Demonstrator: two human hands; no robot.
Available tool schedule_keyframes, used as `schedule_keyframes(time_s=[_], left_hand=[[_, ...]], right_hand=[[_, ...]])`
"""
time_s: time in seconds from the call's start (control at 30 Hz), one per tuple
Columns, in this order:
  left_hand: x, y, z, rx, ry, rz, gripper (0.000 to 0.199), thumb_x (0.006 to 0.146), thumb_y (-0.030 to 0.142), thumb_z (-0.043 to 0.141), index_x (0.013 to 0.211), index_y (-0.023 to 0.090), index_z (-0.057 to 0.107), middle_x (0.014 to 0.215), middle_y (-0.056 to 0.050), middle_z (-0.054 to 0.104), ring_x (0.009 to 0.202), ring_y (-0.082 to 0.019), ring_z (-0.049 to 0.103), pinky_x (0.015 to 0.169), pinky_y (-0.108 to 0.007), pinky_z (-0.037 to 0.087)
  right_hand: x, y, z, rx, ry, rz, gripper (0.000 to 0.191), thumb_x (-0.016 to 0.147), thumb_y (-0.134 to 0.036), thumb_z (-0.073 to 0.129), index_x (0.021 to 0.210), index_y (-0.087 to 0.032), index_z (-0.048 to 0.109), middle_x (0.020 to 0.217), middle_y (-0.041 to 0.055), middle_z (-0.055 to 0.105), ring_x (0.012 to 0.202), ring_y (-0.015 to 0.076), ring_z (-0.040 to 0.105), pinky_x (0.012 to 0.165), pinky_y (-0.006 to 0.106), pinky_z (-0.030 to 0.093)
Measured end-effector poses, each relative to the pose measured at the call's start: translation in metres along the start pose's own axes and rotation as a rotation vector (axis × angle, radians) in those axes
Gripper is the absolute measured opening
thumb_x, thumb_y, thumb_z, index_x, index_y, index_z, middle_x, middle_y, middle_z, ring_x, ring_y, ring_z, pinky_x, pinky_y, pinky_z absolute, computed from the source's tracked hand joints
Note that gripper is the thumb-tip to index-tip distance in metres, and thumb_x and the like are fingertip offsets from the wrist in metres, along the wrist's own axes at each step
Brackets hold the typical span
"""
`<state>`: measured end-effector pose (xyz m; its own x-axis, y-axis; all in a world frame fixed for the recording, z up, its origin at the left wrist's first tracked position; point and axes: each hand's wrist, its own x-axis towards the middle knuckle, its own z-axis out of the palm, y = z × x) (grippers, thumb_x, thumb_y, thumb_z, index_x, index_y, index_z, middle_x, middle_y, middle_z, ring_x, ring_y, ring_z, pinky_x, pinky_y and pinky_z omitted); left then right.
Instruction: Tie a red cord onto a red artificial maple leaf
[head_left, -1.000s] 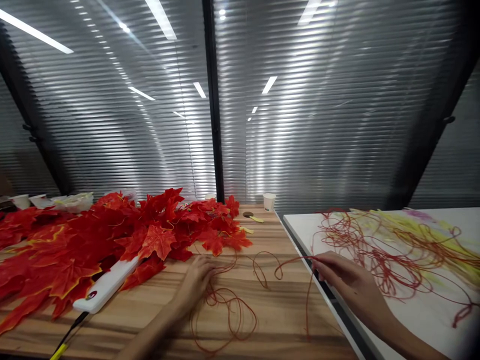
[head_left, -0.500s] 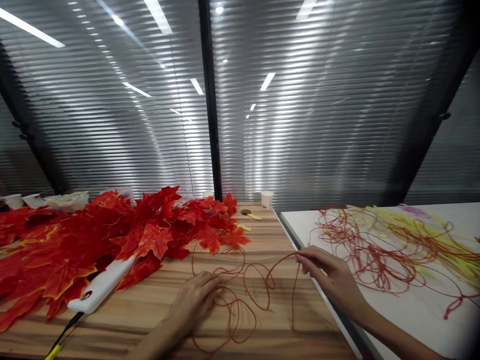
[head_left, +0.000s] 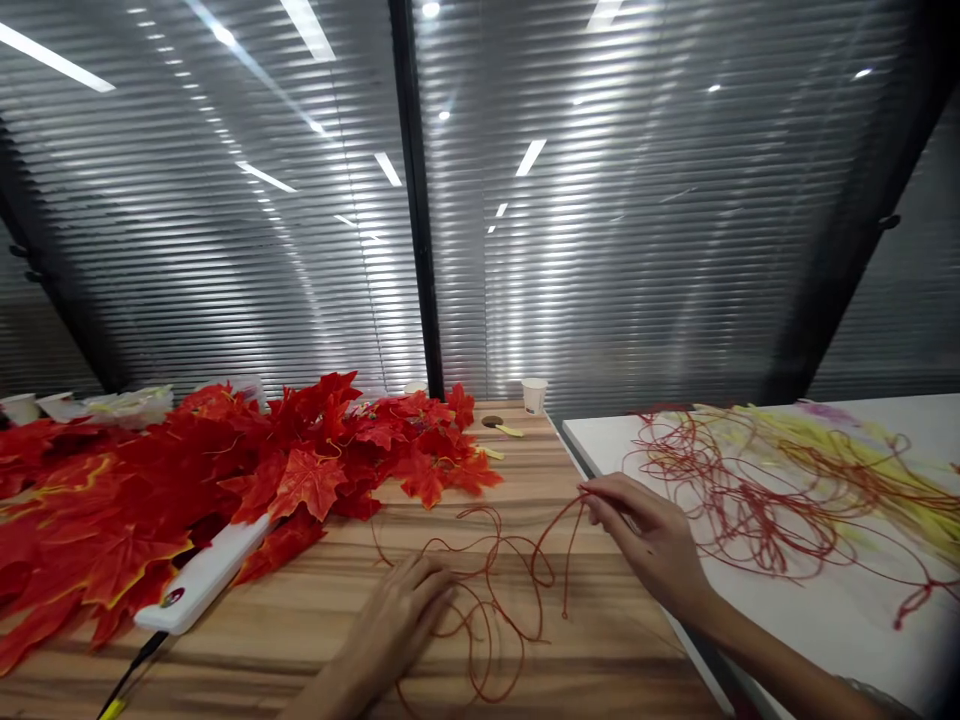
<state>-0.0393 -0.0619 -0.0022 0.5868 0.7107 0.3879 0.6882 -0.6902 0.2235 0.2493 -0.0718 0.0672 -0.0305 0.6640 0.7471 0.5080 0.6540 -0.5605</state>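
A length of thin red cord [head_left: 535, 555] lies in loose loops on the wood-grain table [head_left: 592, 690]. My right hand [head_left: 651, 540] is raised over the table's right edge, pinching the cord between thumb and fingertips; a short end with a small knot dangles below. Low over the table, my left hand [head_left: 405, 610] has its fingers bent together on the cord, with loops coming out from beneath them. The exact grip of its fingertips is partly hidden.
Red artificial maple leaves [head_left: 307, 485] are heaped at left, partly over a white power strip [head_left: 206, 580]. Tangled red cord [head_left: 757, 510] and yellow material [head_left: 892, 490] cover part of the white table [head_left: 600, 435]. A paper cup [head_left: 534, 396] and tape roll [head_left: 493, 422] stand behind.
My right hand has shifted slightly left and up with the cord, and its dangling end has swung left. My left hand has slid slightly right; the loops have changed shape.
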Motion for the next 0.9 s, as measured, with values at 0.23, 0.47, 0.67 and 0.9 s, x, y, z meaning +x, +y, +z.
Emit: schedule_keyframes(time_s=[0.23,0.47,0.67,0.9], left_hand=[[-0.004,0.006,-0.003,-0.005,0.011,0.1,0.026,0.088,0.024,0.035,0.097,0.022,0.06,0.087,-0.005,0.06,0.085,-0.016,0.054,0.078,-0.027,0.045],[-0.014,0.031,-0.009,0.01,-0.137,0.125,0.023,0.088,0.022,0.035,0.097,0.021,0.056,0.082,-0.004,0.061,0.078,-0.014,0.055,0.068,-0.023,0.042],[-0.029,0.039,-0.016,0.106,-0.095,0.259,0.019,0.087,0.019,0.037,0.098,0.018,0.053,0.075,-0.003,0.062,0.068,-0.013,0.057,0.058,-0.021,0.041],[-0.077,0.031,-0.009,0.164,0.116,0.413,0.022,0.087,0.02,0.038,0.102,0.024,0.054,0.061,0.0,0.06,0.056,-0.009,0.055,0.055,-0.016,0.044]], right_hand=[[-0.004,-0.001,-0.003,-0.013,-0.004,0.014,0.015,0.083,-0.026,0.048,0.085,-0.018,0.06,0.072,0.0046,0.059,0.061,0.0144,0.054,0.056,0.027,0.044],[-0.009,0.002,-0.023,-0.072,0.015,0.06,0.013,0.081,-0.027,0.051,0.084,-0.019,0.061,0.076,0.0039,0.061,0.062,0.0138,0.057,0.058,0.026,0.047],[-0.008,0.006,-0.031,-0.044,0.088,0.101,0.015,0.08,-0.03,0.054,0.084,-0.018,0.061,0.077,0.0044,0.061,0.059,0.0129,0.057,0.057,0.025,0.05],[0.001,0.008,-0.022,0.031,0.144,0.098,0.015,0.079,-0.029,0.055,0.085,-0.016,0.061,0.076,0.0045,0.061,0.057,0.0116,0.056,0.055,0.023,0.051]])
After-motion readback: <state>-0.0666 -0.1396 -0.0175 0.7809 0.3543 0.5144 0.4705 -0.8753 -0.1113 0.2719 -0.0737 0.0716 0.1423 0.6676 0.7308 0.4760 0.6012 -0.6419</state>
